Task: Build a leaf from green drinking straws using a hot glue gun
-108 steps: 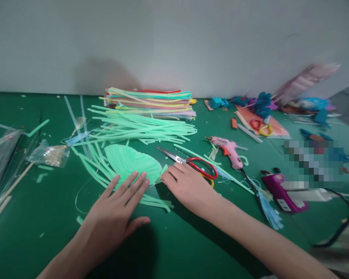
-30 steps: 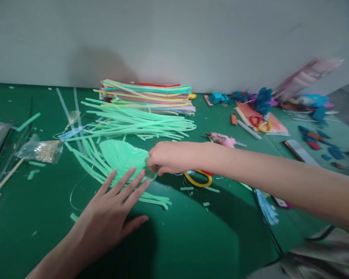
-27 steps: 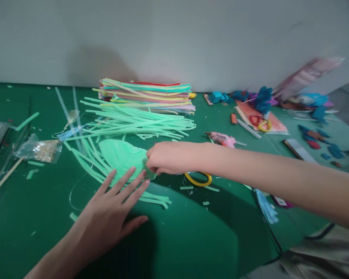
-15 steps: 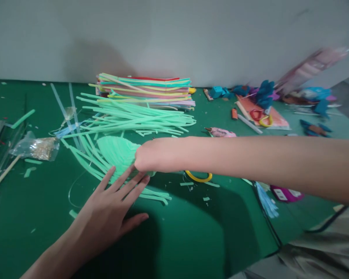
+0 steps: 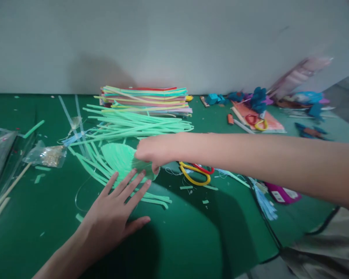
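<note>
Leaf-shaped green piece (image 5: pixel 120 159) taken as the landmark; it lies flat on the green table (image 5: pixel 192 240), built of thin foam strips laid side by side

Left hand (image 5: pixel 116 211) is laid flat, fingers spread wide, fingertips pressed on the near edge of the leaf piece; nothing is gripped

Right hand (image 5: pixel 151 151) is brought across from the right, fingers curled and pinched on the right tip of the leaf piece; what lies between the fingertips is hidden by the knuckles

Handling, judged: the piece is taken to be very light, soft and bendable, easily creased or pulled apart along its strip joints. It is best pinned flat with an open palm and lifted by an edge or the tip, not squeezed across the middle

Counts:
- leaf piece: one
- loose green strips (image 5: pixel 139 126), behind and left of the leaf piece: many, too tangled to be counted
- stack of coloured sheets (image 5: pixel 147 100), behind the leaf piece by the wall: one
- scissors (image 5: pixel 196 172), just right of the leaf piece: handles of two pairs seen, one yellow, one red, overlapping
- small clear bag (image 5: pixel 46 155), left of the leaf piece: one
- hands: two, both the person's own
</note>
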Demonstrator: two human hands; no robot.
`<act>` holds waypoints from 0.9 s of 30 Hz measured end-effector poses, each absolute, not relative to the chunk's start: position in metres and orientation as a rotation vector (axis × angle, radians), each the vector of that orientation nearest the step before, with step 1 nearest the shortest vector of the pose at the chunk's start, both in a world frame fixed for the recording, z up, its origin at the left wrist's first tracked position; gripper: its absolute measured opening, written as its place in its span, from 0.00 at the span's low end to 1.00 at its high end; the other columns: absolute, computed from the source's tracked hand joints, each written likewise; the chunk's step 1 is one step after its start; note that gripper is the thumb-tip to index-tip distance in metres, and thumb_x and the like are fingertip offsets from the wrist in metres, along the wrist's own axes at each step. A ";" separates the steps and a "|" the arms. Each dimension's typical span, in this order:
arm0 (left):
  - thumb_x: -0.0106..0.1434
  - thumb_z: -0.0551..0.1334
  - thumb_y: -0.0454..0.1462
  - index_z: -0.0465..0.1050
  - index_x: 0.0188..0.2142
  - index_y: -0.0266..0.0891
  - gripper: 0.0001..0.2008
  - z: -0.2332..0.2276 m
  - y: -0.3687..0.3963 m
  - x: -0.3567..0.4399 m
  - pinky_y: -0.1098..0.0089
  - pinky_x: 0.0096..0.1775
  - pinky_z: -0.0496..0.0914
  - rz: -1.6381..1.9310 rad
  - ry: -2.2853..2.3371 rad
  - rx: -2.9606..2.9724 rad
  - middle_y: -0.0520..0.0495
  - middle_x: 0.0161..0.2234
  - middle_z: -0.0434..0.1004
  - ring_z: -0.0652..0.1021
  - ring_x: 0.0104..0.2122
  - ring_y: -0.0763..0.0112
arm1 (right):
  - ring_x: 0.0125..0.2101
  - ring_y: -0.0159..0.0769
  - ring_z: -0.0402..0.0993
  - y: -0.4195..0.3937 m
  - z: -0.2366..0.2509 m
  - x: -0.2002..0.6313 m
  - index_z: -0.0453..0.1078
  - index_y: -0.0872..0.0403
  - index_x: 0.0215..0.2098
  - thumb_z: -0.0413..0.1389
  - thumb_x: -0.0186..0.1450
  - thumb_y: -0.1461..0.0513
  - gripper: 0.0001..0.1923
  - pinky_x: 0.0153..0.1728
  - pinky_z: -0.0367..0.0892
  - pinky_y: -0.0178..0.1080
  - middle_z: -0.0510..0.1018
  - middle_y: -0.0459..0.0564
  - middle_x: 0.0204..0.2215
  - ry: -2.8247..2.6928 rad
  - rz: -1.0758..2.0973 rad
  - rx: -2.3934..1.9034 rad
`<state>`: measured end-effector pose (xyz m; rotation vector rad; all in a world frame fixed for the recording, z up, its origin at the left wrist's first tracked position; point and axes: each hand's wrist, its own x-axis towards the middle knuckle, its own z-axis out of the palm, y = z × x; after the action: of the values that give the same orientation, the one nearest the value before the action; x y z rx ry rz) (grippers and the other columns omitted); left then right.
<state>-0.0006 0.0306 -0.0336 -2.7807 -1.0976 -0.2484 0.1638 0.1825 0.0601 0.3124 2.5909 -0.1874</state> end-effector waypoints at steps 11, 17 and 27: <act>0.65 0.56 0.56 0.60 0.64 0.34 0.36 -0.025 0.031 -0.010 0.55 0.66 0.48 -0.385 -1.108 -2.812 0.38 0.65 0.63 0.63 0.64 0.54 | 0.26 0.36 0.69 0.176 0.062 0.172 0.78 0.60 0.33 0.64 0.55 0.64 0.08 0.24 0.50 0.36 0.79 0.52 0.27 2.607 -0.316 0.485; 0.67 0.59 0.40 0.72 0.51 0.36 0.15 -0.019 0.028 -0.020 0.56 0.63 0.60 -0.646 -1.274 -2.725 0.41 0.54 0.78 0.72 0.58 0.59 | 0.29 0.36 0.71 0.153 0.062 0.171 0.76 0.57 0.36 0.56 0.62 0.66 0.06 0.24 0.51 0.36 0.79 0.52 0.30 2.811 -0.486 0.548; 0.67 0.58 0.37 0.76 0.46 0.39 0.11 -0.023 0.026 -0.022 0.51 0.59 0.66 -0.659 -1.469 -2.670 0.39 0.59 0.71 0.68 0.61 0.54 | 0.37 0.42 0.73 0.142 0.034 0.170 0.71 0.59 0.43 0.56 0.65 0.61 0.11 0.30 0.59 0.39 0.77 0.55 0.37 2.894 -0.436 0.445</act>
<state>-0.0223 0.0261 -0.0230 -2.6699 -1.4687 -0.6593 0.1700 0.1416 0.0340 0.4451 2.8944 -0.4363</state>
